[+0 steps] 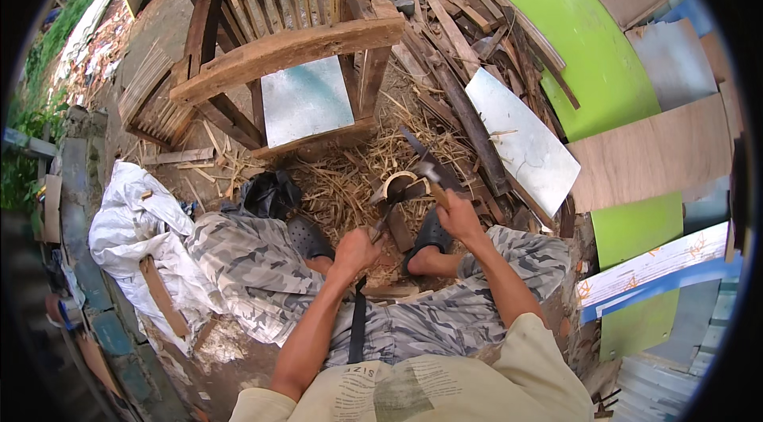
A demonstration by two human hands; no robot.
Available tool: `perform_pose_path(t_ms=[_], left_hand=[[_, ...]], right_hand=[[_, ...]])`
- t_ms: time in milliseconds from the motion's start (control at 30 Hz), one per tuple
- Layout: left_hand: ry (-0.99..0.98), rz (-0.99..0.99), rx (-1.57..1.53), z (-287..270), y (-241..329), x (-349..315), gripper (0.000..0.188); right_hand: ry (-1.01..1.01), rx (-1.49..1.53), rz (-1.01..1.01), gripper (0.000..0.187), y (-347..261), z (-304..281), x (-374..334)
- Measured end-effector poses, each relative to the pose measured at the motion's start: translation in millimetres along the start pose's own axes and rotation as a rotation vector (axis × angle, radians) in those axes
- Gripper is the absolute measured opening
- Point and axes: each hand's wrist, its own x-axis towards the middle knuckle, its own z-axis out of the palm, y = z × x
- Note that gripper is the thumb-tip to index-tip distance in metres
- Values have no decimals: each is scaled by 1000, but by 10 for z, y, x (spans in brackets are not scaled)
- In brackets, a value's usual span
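Observation:
My left hand (357,251) grips a chisel-like metal tool (382,219) that points up toward a curved piece of bamboo (399,181) standing on the ground between my feet. My right hand (459,218) is closed on the wooden handle of a hammer (430,176), whose metal head hangs just above the bamboo piece. Both forearms come in from the lower edge. I sit with knees apart in camouflage trousers, dark clogs (308,238) on my feet.
A wooden armchair frame (286,48) with a pale metal sheet on its seat stands ahead. Straw and bamboo shavings (350,176) cover the ground. Scrap planks, green boards (588,48) and plywood lie at right; a white sack (135,231) at left.

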Motion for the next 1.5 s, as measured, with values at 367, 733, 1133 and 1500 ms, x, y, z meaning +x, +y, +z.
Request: perform_pose_path(t_ms=[367, 733, 1133, 1500], left_hand=[[106, -1, -30, 202, -420, 127, 54], [58, -57, -31, 140, -422, 180, 55], [32, -54, -46, 139, -353, 236, 54], [16, -100, -13, 168, -349, 169, 49]], right_hand=[[449, 315, 51, 25, -910, -627, 256], [99, 47, 85, 18, -505, -200, 197], [-70, -95, 158, 21, -88, 140, -49], [473, 383, 3, 31, -669, -205, 290]])
